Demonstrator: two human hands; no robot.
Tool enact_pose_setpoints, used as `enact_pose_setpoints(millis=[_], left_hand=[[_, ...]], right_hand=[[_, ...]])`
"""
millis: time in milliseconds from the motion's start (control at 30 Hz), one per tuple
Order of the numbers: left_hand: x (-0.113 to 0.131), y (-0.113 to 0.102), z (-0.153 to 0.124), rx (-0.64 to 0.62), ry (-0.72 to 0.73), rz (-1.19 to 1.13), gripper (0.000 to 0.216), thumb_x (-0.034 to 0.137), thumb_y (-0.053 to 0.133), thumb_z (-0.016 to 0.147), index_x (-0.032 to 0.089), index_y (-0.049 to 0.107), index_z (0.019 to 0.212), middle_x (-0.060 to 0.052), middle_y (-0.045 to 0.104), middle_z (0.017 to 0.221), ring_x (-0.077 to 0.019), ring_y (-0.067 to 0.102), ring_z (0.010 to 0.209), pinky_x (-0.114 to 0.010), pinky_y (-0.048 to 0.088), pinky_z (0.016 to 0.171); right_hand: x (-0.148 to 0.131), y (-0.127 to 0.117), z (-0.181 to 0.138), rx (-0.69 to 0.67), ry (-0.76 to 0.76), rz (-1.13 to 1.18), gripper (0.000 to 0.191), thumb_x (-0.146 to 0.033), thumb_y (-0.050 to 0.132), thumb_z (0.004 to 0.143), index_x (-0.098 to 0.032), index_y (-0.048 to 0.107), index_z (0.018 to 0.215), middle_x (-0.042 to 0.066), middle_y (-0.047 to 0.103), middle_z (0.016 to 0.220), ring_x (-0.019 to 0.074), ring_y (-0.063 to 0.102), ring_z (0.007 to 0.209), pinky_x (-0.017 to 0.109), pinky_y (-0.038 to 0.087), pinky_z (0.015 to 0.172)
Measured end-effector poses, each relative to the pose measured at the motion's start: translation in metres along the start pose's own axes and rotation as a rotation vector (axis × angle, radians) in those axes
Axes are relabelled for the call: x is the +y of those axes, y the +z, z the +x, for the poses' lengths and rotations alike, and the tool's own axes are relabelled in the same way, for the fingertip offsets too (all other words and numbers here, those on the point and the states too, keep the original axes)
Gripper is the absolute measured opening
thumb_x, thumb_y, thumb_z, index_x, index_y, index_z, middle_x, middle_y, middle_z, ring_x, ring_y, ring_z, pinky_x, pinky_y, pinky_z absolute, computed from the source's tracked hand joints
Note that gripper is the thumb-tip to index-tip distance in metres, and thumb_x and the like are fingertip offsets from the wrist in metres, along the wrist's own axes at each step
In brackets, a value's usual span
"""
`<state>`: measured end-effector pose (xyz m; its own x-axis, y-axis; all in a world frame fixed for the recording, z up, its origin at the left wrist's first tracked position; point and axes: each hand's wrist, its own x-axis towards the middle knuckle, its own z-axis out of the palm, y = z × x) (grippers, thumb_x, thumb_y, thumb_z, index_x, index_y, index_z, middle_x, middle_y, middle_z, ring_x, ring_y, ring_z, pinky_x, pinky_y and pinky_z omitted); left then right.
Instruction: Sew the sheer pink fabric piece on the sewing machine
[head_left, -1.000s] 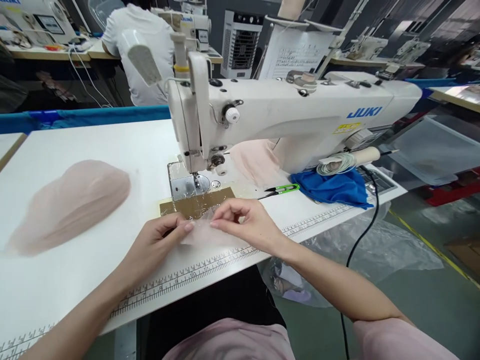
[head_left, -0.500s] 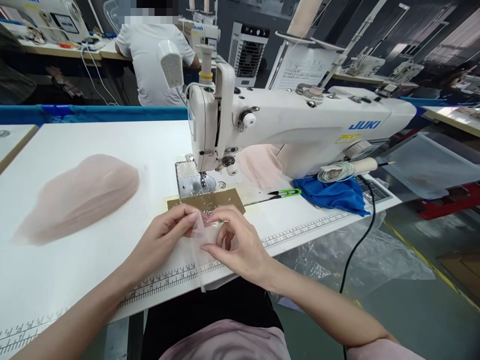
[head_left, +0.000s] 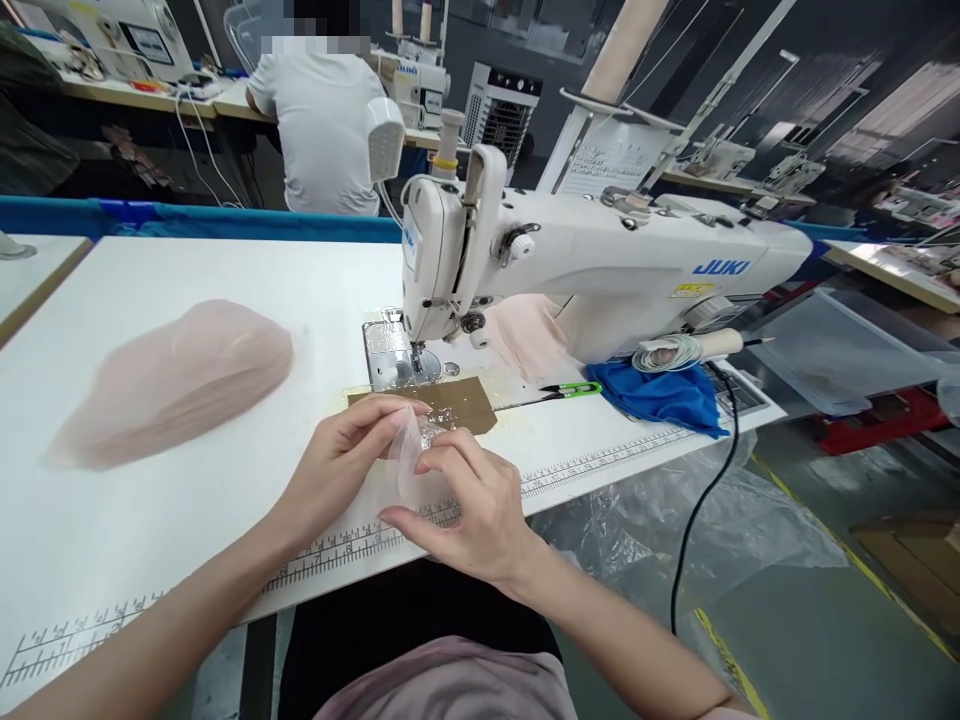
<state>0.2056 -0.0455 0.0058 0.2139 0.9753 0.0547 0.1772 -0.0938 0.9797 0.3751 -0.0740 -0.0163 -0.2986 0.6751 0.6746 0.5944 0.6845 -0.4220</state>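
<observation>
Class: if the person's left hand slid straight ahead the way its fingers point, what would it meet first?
Probably the sheer fabric piece it already pinches, then the right hand; depth is hard to judge.

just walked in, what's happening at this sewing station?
A person seated at a white sewing machine pinches a small sheer pink fabric piece between the left hand and right hand, just in front of the presser foot. A pile of similar fabric lies to the left; green snips and a blue cloth lie to the right.
</observation>
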Motion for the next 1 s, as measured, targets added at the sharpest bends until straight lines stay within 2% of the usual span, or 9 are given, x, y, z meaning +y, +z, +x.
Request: enact_pose_setpoints(millis=[167,267,367,500,633,733,800,900,1000], left_hand=[[-0.001,-0.001,-0.001,0.004,0.055,0.013,0.03,0.047,0.055,0.092,0.028,0.072,0.108,-0.003,0.069,0.121,-0.0236,0.06,0.116,-0.036,0.05,0.097],[-0.001,-0.002,-0.002,-0.004,0.045,-0.027,0.03,0.047,0.056,0.091,0.027,0.072,0.106,-0.003,0.069,0.12,-0.0239,0.06,0.115,-0.037,0.049,0.099],[-0.001,-0.003,-0.002,-0.088,-0.084,-0.17,0.033,0.05,0.057,0.09,0.026,0.071,0.108,-0.005,0.07,0.118,-0.0238,0.064,0.107,-0.038,0.053,0.093],[-0.002,-0.005,-0.001,-0.205,-0.324,-0.353,0.046,0.058,0.049,0.091,0.023,0.065,0.117,-0.008,0.071,0.113,-0.0243,0.068,0.096,-0.038,0.057,0.082],[0.003,-0.01,-0.001,-0.188,-0.336,-0.359,0.061,0.067,0.034,0.092,0.021,0.061,0.122,-0.013,0.069,0.114,-0.0286,0.067,0.101,-0.039,0.058,0.078],[0.007,-0.013,0.0,-0.199,-0.272,-0.286,0.045,0.057,0.058,0.086,0.023,0.061,0.115,-0.011,0.066,0.119,-0.0264,0.065,0.103,-0.036,0.058,0.079],[0.005,-0.013,0.0,-0.181,-0.268,-0.237,0.035,0.05,0.068,0.081,0.022,0.063,0.101,-0.008,0.068,0.109,-0.0222,0.066,0.095,-0.034,0.058,0.078],[0.001,-0.011,0.003,-0.119,-0.24,-0.233,0.033,0.052,0.062,0.086,0.019,0.063,0.083,-0.003,0.067,0.084,-0.0165,0.064,0.079,-0.03,0.056,0.074],[-0.002,-0.008,0.006,-0.059,-0.174,-0.144,0.037,0.053,0.054,0.091,0.019,0.062,0.077,0.0,0.064,0.074,-0.0134,0.06,0.068,-0.028,0.052,0.07]], right_hand=[[-0.004,0.001,0.003,0.002,-0.023,-0.045,0.004,-0.021,0.06,0.085,-0.018,0.06,0.087,0.004,0.062,0.084,0.0132,0.058,0.068,0.026,0.045,0.057],[-0.007,-0.002,0.006,-0.026,0.031,0.085,0.007,-0.017,0.054,0.087,-0.019,0.06,0.085,0.004,0.063,0.086,0.013,0.058,0.071,0.026,0.046,0.06],[-0.009,-0.007,0.012,-0.1,0.278,0.431,0.006,-0.021,0.056,0.087,-0.02,0.058,0.082,0.002,0.063,0.082,0.0121,0.058,0.069,0.024,0.046,0.058],[-0.005,-0.013,0.022,-0.184,0.665,0.895,0.019,-0.036,0.062,0.087,-0.021,0.055,0.079,-0.002,0.061,0.069,0.0097,0.052,0.054,0.021,0.045,0.047],[0.001,-0.012,0.028,-0.129,0.793,1.057,0.023,-0.039,0.068,0.082,-0.02,0.057,0.078,-0.005,0.055,0.062,0.0082,0.05,0.048,0.02,0.044,0.043],[0.006,-0.013,0.027,-0.13,0.796,1.096,0.022,-0.037,0.069,0.082,-0.02,0.058,0.077,-0.004,0.057,0.063,0.0082,0.052,0.05,0.019,0.045,0.045],[0.012,-0.016,0.025,-0.161,0.78,1.079,0.021,-0.037,0.069,0.082,-0.02,0.058,0.077,-0.004,0.057,0.064,0.0084,0.052,0.052,0.019,0.045,0.046],[0.029,-0.026,0.023,-0.239,0.735,0.931,0.021,-0.038,0.068,0.084,-0.02,0.059,0.079,-0.004,0.056,0.066,0.0087,0.05,0.054,0.021,0.044,0.049],[0.047,-0.038,0.027,-0.328,0.625,0.613,0.019,-0.035,0.067,0.085,-0.018,0.062,0.078,-0.003,0.059,0.07,0.0089,0.05,0.06,0.022,0.043,0.056]])
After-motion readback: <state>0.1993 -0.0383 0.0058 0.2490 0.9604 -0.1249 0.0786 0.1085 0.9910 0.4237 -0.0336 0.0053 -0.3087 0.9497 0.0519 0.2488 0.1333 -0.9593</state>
